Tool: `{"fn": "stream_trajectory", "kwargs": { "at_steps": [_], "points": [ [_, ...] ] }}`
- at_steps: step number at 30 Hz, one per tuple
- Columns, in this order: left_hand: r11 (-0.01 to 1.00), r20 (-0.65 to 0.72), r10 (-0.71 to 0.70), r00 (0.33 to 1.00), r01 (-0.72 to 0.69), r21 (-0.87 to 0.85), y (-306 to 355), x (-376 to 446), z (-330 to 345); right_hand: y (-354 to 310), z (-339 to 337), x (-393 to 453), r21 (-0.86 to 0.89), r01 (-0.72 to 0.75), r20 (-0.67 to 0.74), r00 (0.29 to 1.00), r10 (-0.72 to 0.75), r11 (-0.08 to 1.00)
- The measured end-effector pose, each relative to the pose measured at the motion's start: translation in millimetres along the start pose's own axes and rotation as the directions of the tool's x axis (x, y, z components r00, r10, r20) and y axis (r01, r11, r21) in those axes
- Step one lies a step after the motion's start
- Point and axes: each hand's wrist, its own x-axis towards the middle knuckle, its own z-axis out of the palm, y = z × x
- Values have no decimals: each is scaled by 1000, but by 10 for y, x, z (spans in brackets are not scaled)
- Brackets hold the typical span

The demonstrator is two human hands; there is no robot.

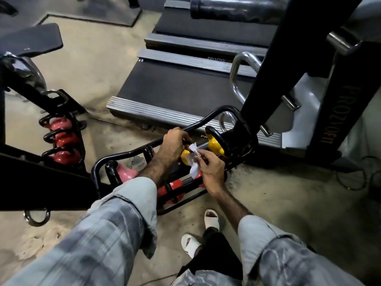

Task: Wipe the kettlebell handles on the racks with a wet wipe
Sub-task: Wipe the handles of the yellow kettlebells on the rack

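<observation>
Pinched between thumb and fingertips of my right hand (210,169), the wet wipe (194,162) hangs crumpled over the low rack (97,168), its upper end reaching toward my left hand (175,144). That left hand has its fingers curled round a black handle (188,141) belonging to a yellow kettlebell (185,157) on the upper tier, and may also have hold of the wipe's top corner; I cannot tell from this angle. The wipe sits just beside that handle, touching or nearly touching it.

Progress, as I judge it: work is under way on this one handle, at or near contact. Nothing visible tells me which of the other handles are already clean, since a wiped handle looks no different here, so I treat the rest as open.

The count on this rack: two yellow kettlebells, the second one (215,146) standing to the right with its black handle upright; one pink kettlebell (128,174) at the left end; and at least two red kettlebells (175,185) on the lower tier, partly hidden behind my forearms. A second rack (79,139) stands well apart to the left, holding three pink-to-red kettlebells (61,139) stacked in a column. One wipe in use.
</observation>
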Motion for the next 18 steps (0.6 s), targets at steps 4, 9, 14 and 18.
{"fn": "stream_trajectory", "kwargs": {
  "at_steps": [4, 9, 14, 18],
  "points": [
    [1000, -19, 21, 1000, -21, 15, 23, -18, -3, 0, -3, 10, 109, -122, -15, 992, 125, 987],
    [1000, -12, 11, 1000, -11, 17, 33, -30, 1, 231, -23, -181, 120, -214, -18, 976, 218, 969],
    [999, -34, 28, 999, -27, 19, 2, -22, 10, 9, 25, 24, 149, -185, -1, 982, 188, 971],
    [999, -45, 32, 998, -30, 43, -9, -17, 10, -68, 61, 186, 151, -169, 14, 985, 169, 974]
  ]
}}
